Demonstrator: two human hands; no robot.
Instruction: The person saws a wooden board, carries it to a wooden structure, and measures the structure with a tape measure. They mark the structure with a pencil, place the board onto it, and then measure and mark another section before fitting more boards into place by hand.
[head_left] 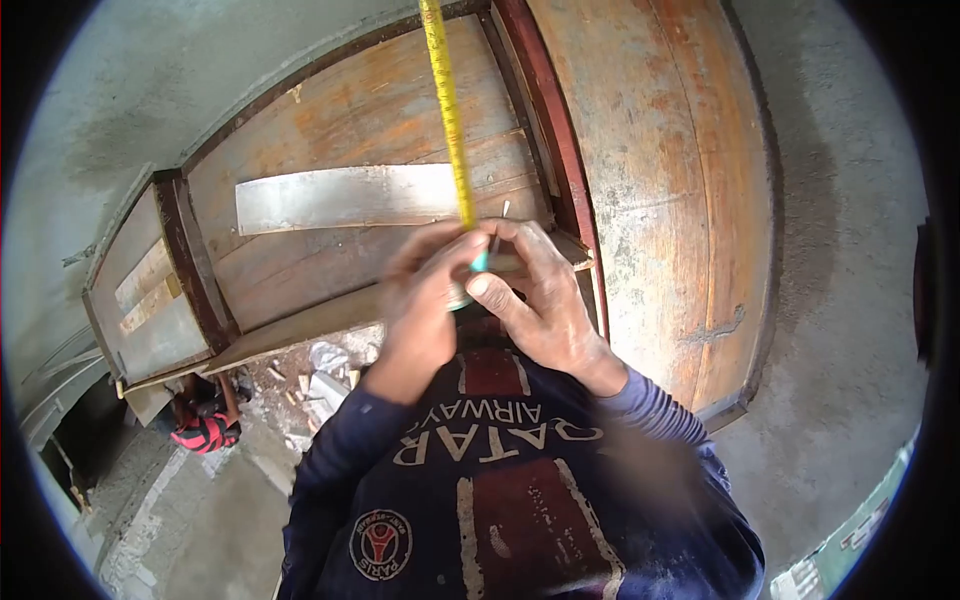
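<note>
A yellow tape measure blade runs from my hands up to the top edge, across a worn wooden panel. My left hand is closed around the tape's teal case. My right hand pinches the tape at the same spot, thumb against the case. A thin pale stick, maybe a nail or pencil, pokes up from the right hand's fingers. Both hands are held at the panel's lower edge, above my dark blue printed shirt.
A pale metal strip is fixed across the panel. A dark red frame post separates it from a second rusty-brown panel. Another person in red crouches at lower left beside rubble. Grey concrete lies to the right.
</note>
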